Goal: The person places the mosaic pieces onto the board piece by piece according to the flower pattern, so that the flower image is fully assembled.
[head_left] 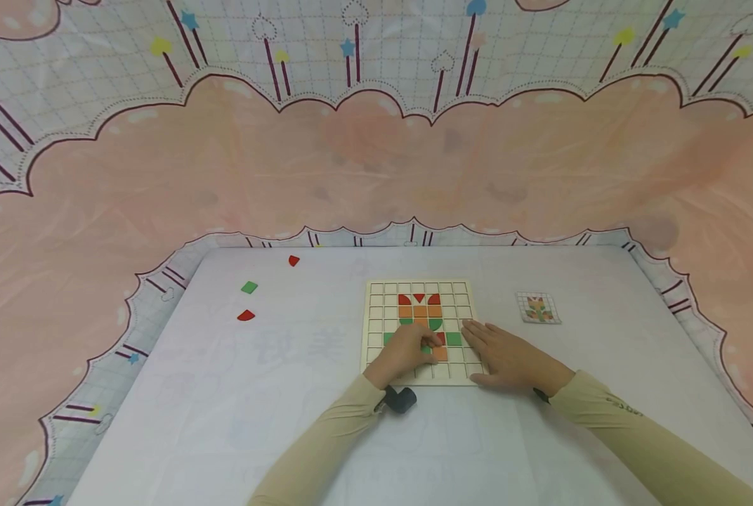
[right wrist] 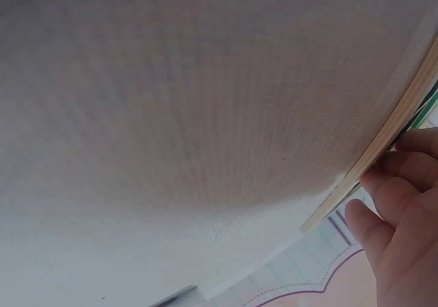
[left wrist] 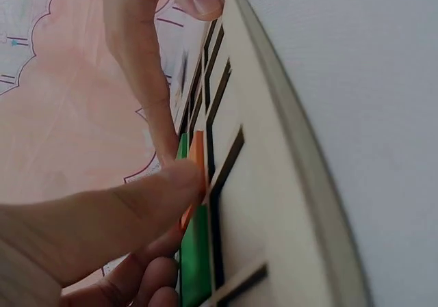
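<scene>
A square wooden board [head_left: 373, 309] with a black-lined grid lies on the table, bearing flat red, orange and green pieces. My left hand [head_left: 404, 351] reaches over its lower middle and pinches an orange square [head_left: 440, 355] between thumb and finger, low on the grid. Beside that square in the left wrist view is a green piece [left wrist: 195, 259]. A red piece [head_left: 441, 339] sits just above the orange one, partly under my fingers. With fingers extended, my right hand [head_left: 509, 357] rests on the board's right edge. The left hand covers some of the pieces.
Loose on the left of the white table [head_left: 275, 422] lie a green diamond [head_left: 249, 287], a red wedge [head_left: 246, 315] and another red piece [head_left: 293, 261]. Right of the board is a small pattern card [head_left: 538, 308]. A patterned cloth [head_left: 376, 169] hangs behind.
</scene>
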Available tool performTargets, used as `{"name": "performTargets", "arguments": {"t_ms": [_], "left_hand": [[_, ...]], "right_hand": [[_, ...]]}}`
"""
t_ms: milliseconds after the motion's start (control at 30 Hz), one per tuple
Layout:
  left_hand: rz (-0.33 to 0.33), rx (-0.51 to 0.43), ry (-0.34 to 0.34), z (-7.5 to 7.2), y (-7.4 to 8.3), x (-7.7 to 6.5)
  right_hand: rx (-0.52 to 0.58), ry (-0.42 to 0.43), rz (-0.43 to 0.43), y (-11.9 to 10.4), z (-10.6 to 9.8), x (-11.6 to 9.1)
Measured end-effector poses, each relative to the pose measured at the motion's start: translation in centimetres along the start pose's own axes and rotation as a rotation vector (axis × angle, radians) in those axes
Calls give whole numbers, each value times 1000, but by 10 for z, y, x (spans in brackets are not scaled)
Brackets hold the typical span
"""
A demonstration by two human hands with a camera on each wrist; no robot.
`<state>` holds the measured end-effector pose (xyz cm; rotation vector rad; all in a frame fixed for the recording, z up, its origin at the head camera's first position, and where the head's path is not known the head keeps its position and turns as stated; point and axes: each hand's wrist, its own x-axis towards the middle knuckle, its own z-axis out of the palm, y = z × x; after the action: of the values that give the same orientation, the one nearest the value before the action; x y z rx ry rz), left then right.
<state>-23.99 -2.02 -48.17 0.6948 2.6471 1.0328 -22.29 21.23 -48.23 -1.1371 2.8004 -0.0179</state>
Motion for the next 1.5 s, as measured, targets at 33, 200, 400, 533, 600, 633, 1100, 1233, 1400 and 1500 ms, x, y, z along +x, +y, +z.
{"name": "performTargets", "arguments": {"t_ms": [33, 200, 400, 533, 600, 633, 1100, 1233, 1400, 1500], "left_hand": [[6, -11, -4, -1, -2, 0], [15, -84, -22, -18, -17, 4], [0, -156, 49, -60, -45, 3], [-47, -135, 170, -93, -68, -3], [-85, -131, 231, -110, -80, -8], [-105, -126, 261, -118, -87, -10], [-325, -62, 540, -193, -169, -46], [-389, -105, 582, -201, -183, -55], [-426, -133, 626, -209, -197, -60], [-461, -132, 635, -212, -202, -62]], "right_hand": [[1, 3, 0, 0, 0, 0], [5, -13, 8, 0, 0, 1], [13, -42, 26, -1, -2, 1], [18, -47, 30, -1, -1, 1], [19, -45, 30, -1, -1, 1], [18, -45, 29, -1, -1, 1], [18, -42, 29, 1, 1, 2], [14, -41, 31, 1, 1, 3], [25, -48, 38, 0, 1, 3], [19, -44, 37, 0, 1, 3]]}}
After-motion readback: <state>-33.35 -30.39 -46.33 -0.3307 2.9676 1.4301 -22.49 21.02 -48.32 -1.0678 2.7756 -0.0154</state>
